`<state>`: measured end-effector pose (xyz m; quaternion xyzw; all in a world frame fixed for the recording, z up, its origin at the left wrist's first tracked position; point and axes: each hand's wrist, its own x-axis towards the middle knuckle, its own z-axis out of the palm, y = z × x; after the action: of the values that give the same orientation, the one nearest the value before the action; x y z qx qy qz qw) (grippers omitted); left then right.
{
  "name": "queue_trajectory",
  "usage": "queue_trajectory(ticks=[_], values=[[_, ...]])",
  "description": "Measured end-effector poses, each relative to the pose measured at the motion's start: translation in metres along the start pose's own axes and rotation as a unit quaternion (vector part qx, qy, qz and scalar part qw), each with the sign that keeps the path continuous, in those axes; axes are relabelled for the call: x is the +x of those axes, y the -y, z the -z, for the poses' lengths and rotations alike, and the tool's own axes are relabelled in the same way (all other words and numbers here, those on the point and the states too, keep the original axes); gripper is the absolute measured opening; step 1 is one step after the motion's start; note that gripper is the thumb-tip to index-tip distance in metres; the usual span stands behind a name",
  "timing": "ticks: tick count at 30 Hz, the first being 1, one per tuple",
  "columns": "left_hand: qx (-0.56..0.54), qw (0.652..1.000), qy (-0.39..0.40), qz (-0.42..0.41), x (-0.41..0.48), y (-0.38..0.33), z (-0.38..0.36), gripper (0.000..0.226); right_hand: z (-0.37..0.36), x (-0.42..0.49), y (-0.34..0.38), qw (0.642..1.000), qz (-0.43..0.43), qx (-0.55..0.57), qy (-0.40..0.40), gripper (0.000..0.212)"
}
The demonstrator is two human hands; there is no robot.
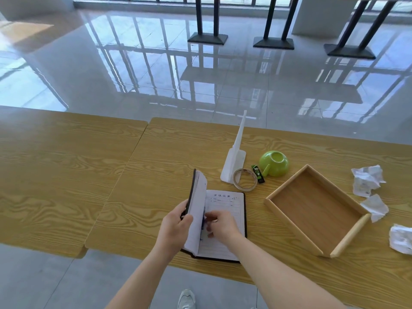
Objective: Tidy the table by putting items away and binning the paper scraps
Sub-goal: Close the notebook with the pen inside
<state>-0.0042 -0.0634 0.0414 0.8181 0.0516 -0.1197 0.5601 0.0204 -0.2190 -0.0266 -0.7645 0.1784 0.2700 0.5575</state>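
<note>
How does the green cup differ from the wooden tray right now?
The green cup is small, round and tipped over, its base showing; the wooden tray is large, rectangular and sits flat, open side up. The cup is glossy green, the tray pale wood. Both rest on the table.

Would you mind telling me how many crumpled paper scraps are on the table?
3, all right of the wooden tray: one far, one beside the tray's corner, one at the frame edge, partly cut off.

Black notebook (225, 210) half-open near table edge, left cover raised; blue pen (203, 221) in the fold. Empty wooden tray (296, 228) right; three crumpled paper scraps (366, 180) beyond.
</note>
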Motion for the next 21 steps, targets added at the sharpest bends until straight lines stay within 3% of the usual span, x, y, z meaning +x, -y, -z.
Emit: queue_trajectory(ticks=[8,15,21], values=[[0.054,0.998,0.016,-0.027,-0.001,-0.005,-0.022,0.044,0.029,-0.007,-0.016,0.996,-0.006,0.086,-0.025,0.028],[0.199,0.973,-0.029,-0.11,-0.004,-0.01,-0.064,0.04,0.076,-0.024,-0.048,0.984,-0.023,0.082,-0.154,0.012],[0.347,0.934,-0.021,-0.079,-0.003,-0.002,-0.114,0.057,0.091,-0.032,-0.055,0.984,-0.044,0.083,-0.148,0.026]])
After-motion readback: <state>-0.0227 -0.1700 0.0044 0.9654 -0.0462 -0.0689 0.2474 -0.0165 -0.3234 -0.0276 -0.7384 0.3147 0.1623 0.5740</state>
